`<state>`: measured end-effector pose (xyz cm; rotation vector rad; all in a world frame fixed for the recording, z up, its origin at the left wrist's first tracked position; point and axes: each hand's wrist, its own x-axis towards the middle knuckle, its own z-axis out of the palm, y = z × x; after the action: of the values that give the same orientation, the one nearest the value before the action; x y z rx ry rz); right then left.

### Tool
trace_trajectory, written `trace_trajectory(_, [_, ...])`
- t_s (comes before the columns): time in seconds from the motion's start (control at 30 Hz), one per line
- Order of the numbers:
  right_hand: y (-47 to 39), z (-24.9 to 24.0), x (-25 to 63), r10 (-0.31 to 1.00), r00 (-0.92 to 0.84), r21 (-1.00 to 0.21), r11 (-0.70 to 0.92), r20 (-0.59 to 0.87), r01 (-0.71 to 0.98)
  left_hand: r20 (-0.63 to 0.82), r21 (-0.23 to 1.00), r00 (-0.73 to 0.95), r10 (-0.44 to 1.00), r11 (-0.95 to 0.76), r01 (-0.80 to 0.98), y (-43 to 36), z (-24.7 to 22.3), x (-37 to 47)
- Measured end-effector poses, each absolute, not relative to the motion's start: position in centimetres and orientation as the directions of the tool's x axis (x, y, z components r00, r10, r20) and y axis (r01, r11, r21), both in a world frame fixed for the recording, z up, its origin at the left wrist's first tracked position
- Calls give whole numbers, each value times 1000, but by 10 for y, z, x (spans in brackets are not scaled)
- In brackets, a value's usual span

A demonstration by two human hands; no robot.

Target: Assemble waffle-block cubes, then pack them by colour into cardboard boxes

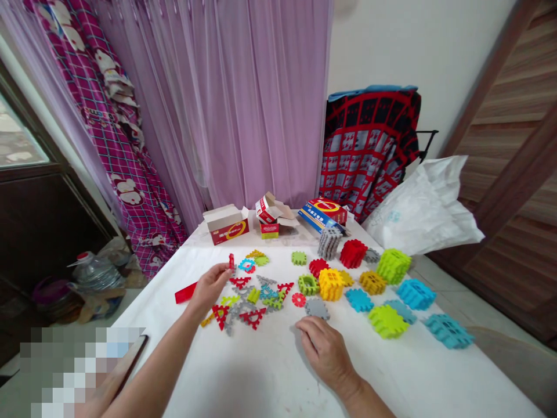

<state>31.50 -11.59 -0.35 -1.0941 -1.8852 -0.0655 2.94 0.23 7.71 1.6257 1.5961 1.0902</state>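
Note:
My left hand pinches a small red plastic building piece between thumb and fingers, above the left part of the table. Below it lies a loose pile of toothed pieces, among them a red triangle, a blue piece and several grey and green ones. My right hand rests on the white tabletop with its fingers curled together and nothing visible in them. Just beyond its fingertips is a grey square plate. A red round piece lies left of that plate.
To the right stand stacks of toothed squares: yellow, red, grey, green and blue. Cardboard boxes line the back edge. A white bag sits at the back right, and a red strip lies left.

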Motion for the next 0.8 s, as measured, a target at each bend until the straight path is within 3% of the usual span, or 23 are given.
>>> trace_trajectory(0.1, [-115, -4, 314, 654, -145, -391, 599, 743, 699, -10, 981, -14, 1000, 12, 194, -28, 58, 65])
trace_trajectory(0.2, [-112, -2, 310, 677, -65, -463, 568, 733, 680, -120, 993, 63, 991, 120, -9, -50, 42, 91])
trace_trajectory(0.4, [-97, 13, 287, 851, 196, -821, 369, 486, 435, -305, 873, 294, 906, 389, -293, -71, 33, 110])
trace_trajectory(0.63, [-94, 8, 275, 914, 254, -939, 264, 316, 221, -337, 893, 352, 873, 415, -175, -81, 30, 116])
trace_trajectory(0.8, [-98, 4, 275, 913, 316, -962, 210, 258, 177, -251, 961, 319, 914, 275, -30, -82, 23, 122])
